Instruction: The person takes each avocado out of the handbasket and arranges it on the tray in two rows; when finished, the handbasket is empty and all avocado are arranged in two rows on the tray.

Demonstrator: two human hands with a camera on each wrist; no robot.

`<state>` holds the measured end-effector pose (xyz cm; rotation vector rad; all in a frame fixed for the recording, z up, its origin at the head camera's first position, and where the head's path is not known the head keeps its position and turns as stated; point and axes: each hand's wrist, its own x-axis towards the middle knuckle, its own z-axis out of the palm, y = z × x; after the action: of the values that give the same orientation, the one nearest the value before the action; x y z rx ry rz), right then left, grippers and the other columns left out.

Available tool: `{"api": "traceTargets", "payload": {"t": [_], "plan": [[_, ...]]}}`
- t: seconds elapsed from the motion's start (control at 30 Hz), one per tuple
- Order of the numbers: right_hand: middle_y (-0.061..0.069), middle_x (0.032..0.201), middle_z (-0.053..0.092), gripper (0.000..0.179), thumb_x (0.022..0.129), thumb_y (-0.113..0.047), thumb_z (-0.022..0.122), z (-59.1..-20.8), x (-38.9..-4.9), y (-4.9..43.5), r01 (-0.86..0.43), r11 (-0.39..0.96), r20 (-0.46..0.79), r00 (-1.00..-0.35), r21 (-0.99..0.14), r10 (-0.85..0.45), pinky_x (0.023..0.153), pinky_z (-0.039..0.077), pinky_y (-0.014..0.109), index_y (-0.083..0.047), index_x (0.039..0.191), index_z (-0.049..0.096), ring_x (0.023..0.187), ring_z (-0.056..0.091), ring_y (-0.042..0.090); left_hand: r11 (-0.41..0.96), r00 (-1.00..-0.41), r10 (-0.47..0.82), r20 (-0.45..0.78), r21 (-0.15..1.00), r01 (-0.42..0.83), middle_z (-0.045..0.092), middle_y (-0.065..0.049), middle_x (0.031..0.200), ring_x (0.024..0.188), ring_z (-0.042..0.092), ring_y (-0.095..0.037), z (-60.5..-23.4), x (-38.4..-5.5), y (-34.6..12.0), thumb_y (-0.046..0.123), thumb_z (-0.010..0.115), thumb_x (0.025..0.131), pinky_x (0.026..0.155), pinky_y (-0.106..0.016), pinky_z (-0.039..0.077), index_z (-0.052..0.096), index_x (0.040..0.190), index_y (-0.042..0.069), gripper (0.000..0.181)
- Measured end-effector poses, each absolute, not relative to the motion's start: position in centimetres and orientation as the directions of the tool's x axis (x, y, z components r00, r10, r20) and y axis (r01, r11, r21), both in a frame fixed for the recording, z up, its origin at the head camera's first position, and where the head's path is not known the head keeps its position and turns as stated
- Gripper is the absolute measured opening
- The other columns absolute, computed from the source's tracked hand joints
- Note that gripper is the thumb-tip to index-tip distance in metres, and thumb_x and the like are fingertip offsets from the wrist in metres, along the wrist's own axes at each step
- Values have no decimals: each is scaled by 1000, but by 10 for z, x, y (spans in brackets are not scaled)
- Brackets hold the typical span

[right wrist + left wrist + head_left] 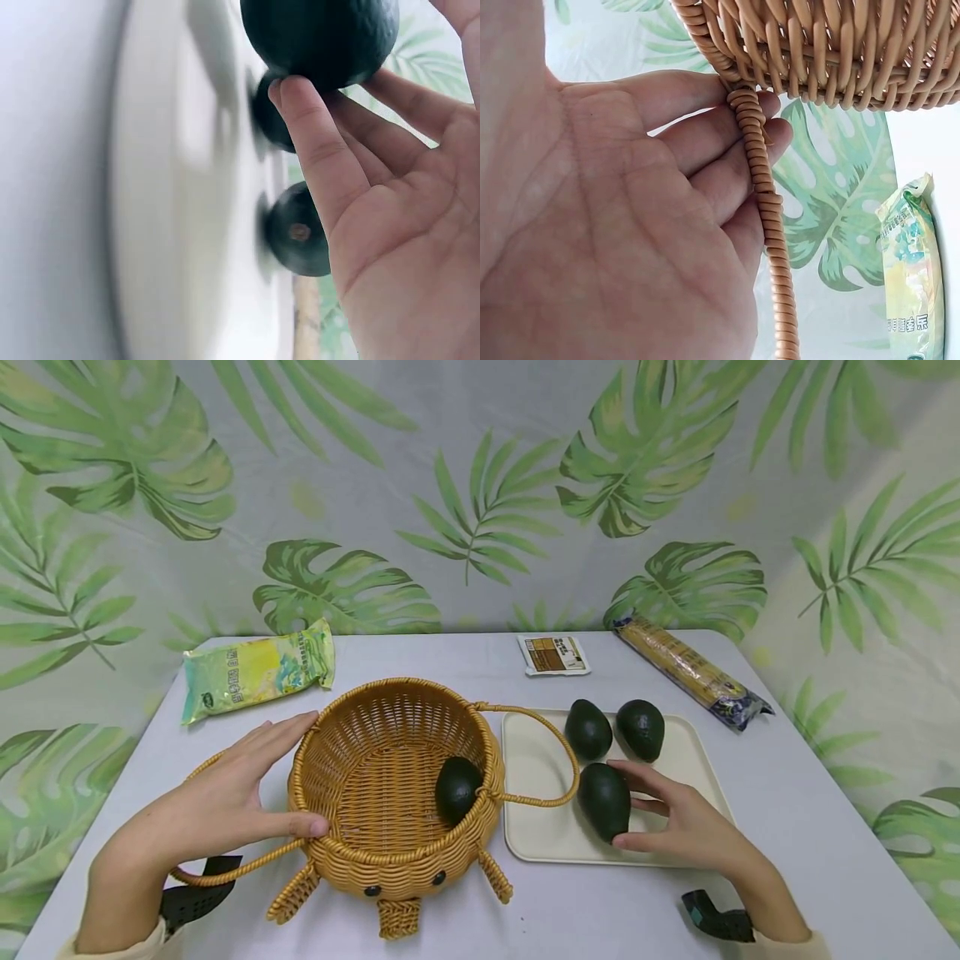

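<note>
A round wicker basket (408, 860) with two loop handles and small feet stands at the centre, one avocado (458, 790) inside it on the right. My left hand (225, 797) touches the basket's left rim with fingers and thumb spread wide. In the left wrist view its fairly straight fingers lie against the wrapped handle (759, 157). Over the cream tray (540, 839), my right hand (686, 818) pinches an avocado (604, 802) between thumb and fingertips. Behind it on the tray are two more avocados, one (588, 730) on the left and another (641, 730) on the right.
A green-yellow packet (258, 672) lies at the back left of the white table (427, 652). Toward the back are a small brown-and-white packet (555, 656) and, on the right, a long bag of noodles (686, 668). The basket's right handle (566, 747) overhangs the tray.
</note>
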<state>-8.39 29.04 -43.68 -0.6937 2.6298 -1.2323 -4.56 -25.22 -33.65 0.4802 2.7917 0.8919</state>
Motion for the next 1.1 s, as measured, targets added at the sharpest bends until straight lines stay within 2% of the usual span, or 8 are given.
{"api": "traceTargets", "payload": {"t": [0.13, 0.37, 0.7, 0.97, 1.1], "plan": [[7, 151, 53, 92, 75, -38, 93, -442, -82, 289, -317, 558, 32, -888, -767, -460, 101, 53, 23, -19, 152, 47, 128, 53, -5, 771, -935, 350, -64, 586, 249, 26, -15, 169, 154, 16, -51, -336, -45, -252, 57, 86, 77, 109, -79, 23, 20, 167, 27, 115], [10, 151, 51, 90, 76, -34, 94, -445, -79, 286, -300, 555, 27, -895, -776, -446, 101, 52, 22, -16, 150, 46, 128, 52, -6, 771, -935, 349, -67, 587, 246, 26, -14, 169, 154, 16, -52, -336, -45, -252, 56, 86, 78, 108, -80, 23, 20, 167, 27, 115], [11, 149, 52, 94, 75, -32, 94, -446, -82, 287, -327, 545, 51, -886, -772, -460, 103, 51, 21, -12, 152, 44, 131, 49, -8, 767, -933, 355, -63, 590, 253, 26, -16, 169, 153, 15, -53, -337, -46, -253, 54, 87, 78, 108, -81, 20, 19, 167, 27, 115], [15, 152, 50, 91, 77, -28, 93, -444, -82, 288, -330, 513, 48, -872, -793, -487, 105, 50, 23, -7, 152, 44, 136, 52, 5, 781, -936, 345, -73, 576, 243, 25, -17, 169, 154, 15, -52, -337, -46, -253, 56, 86, 77, 108, -81, 21, 18, 167, 26, 117], [16, 152, 50, 90, 79, -28, 92, -443, -83, 286, -340, 502, 51, -862, -795, -504, 106, 49, 24, -5, 151, 44, 138, 51, 5, 778, -936, 343, -75, 581, 238, 25, -16, 169, 154, 15, -52, -337, -46, -253, 57, 86, 78, 109, -81, 20, 18, 167, 27, 116]]}}
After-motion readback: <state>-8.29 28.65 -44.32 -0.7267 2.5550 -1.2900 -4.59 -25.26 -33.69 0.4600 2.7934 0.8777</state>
